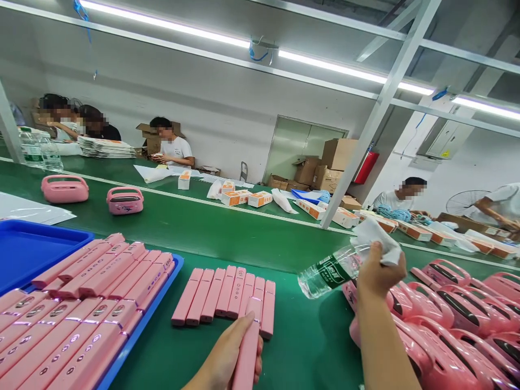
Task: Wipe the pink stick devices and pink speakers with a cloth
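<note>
My left hand [235,349] is wrapped round a slim pink bar-shaped device [248,346], held over the green work surface. Beyond it, several similar pink bars [209,295] lie side by side in a row, one with small round buttons showing. My right hand [379,271], raised at the right, pinches a crumpled white tissue [376,238]. A clear plastic bottle with a green label [331,271] leans on a slant beside that hand. Its neck end meets the tissue and is hidden, so whether my fingers also hold the bottle is unclear.
At left, a blue tray [134,344] holds stacked pink bars. Many pink handled cases [450,319] crowd the right. Two smaller ones [65,189] stand on the green belt. White-and-orange boxes [235,197] line the far side, where several people sit. A metal post [377,119] rises ahead.
</note>
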Motion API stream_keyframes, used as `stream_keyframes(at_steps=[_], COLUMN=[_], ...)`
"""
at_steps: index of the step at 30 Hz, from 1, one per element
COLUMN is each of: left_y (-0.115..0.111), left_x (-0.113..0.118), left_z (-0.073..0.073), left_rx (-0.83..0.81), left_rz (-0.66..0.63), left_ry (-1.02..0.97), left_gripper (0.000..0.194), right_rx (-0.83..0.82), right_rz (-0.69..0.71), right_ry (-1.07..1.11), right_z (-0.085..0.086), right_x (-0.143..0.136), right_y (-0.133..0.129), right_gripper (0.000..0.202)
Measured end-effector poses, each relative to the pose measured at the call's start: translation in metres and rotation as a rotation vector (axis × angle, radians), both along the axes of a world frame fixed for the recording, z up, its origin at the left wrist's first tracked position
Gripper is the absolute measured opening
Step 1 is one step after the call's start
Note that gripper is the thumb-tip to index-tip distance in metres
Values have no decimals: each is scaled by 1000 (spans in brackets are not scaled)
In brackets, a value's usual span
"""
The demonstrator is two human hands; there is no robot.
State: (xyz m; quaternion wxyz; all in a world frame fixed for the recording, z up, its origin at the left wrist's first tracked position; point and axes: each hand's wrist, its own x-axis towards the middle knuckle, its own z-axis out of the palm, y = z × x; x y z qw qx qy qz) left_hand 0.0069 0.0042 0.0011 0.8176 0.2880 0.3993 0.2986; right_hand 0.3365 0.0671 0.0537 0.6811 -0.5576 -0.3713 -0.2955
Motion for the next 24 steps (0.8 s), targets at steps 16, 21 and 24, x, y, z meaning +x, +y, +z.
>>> stream_keyframes(at_steps=[16, 21, 24], left_y=[-4, -3, -5], left_x=[0, -4, -5], left_z=[7, 11, 14], left_rx=[11, 34, 25], left_rz=[78, 56, 48], left_ry=[-40, -101, -68], left_gripper=[49, 57, 63], right_rx=[-567, -617, -632], right_rz=[-41, -54, 52], right_ry=[-401, -394, -454], right_z=[38, 77, 74], right_x=[-20, -51, -94], right_y=[-32, -48, -59], right_gripper=[40, 33, 35])
